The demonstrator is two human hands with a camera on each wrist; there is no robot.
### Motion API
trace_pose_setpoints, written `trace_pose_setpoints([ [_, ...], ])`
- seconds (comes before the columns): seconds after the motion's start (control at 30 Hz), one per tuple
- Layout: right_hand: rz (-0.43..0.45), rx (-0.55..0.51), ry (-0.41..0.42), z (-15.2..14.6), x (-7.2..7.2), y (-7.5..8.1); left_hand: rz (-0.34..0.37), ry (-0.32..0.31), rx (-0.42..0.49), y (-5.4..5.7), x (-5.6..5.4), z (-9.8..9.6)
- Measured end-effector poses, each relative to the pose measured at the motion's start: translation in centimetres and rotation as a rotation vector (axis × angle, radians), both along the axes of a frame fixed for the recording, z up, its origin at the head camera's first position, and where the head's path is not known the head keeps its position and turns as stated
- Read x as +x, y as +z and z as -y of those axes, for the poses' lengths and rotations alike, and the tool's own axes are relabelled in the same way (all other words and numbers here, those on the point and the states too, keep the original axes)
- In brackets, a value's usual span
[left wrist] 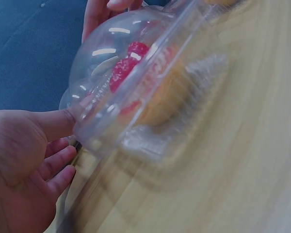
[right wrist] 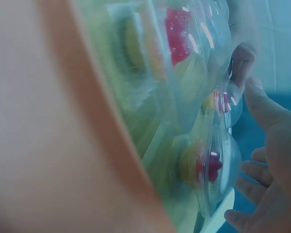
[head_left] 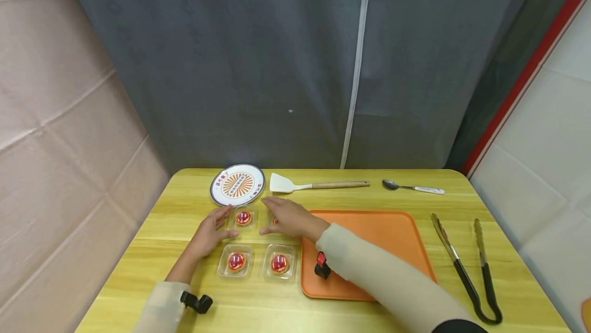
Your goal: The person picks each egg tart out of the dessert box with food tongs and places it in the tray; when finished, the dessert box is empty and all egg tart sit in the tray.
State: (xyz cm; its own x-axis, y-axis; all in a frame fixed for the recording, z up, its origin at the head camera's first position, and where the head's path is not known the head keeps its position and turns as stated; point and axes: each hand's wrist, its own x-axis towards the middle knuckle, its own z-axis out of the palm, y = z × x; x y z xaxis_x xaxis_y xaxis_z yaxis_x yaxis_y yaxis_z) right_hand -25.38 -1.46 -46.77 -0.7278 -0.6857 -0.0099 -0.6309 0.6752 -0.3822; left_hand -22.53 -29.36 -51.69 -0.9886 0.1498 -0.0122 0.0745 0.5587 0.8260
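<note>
Several clear plastic boxes, each with a domed lid and a small tart topped with red fruit, stand on the wooden table. My left hand (head_left: 210, 233) is at the left side of the back-left box (head_left: 243, 218), thumb and fingers spread; whether it touches is unclear. Over the back-right box my right hand (head_left: 291, 217) reaches with fingers extended, partly hiding it. In the right wrist view this hand (right wrist: 276, 165) appears spread beside a boxed tart (right wrist: 208, 167). Nearer me are the front-left box (head_left: 235, 261) and front-right box (head_left: 279, 262). The left wrist view shows a box (left wrist: 150, 92) up close.
An orange tray (head_left: 369, 225) lies right of the boxes, under my right forearm. Behind are a patterned plate (head_left: 237, 184), a white spatula (head_left: 318, 185) with a wooden handle and a spoon (head_left: 411, 187). Black-handled tongs (head_left: 468, 271) lie at the far right.
</note>
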Motion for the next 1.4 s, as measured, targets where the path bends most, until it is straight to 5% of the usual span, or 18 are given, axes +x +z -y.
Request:
trace_pose_setpoints([
  [0.47,0.046,0.038,-0.095,3.6,-2.0,-1.3,-0.037,-0.03,-0.056,-0.7,-0.5,0.0],
  [0.97,0.057,0.025,-0.158,3.8,-1.9,-2.2,0.025,-0.006,-0.02,-1.0,-0.5,-0.1],
  [1.4,-0.002,0.042,-0.137,3.7,-1.8,-2.5,-0.016,0.019,-0.034,-1.5,-0.6,-0.4],
])
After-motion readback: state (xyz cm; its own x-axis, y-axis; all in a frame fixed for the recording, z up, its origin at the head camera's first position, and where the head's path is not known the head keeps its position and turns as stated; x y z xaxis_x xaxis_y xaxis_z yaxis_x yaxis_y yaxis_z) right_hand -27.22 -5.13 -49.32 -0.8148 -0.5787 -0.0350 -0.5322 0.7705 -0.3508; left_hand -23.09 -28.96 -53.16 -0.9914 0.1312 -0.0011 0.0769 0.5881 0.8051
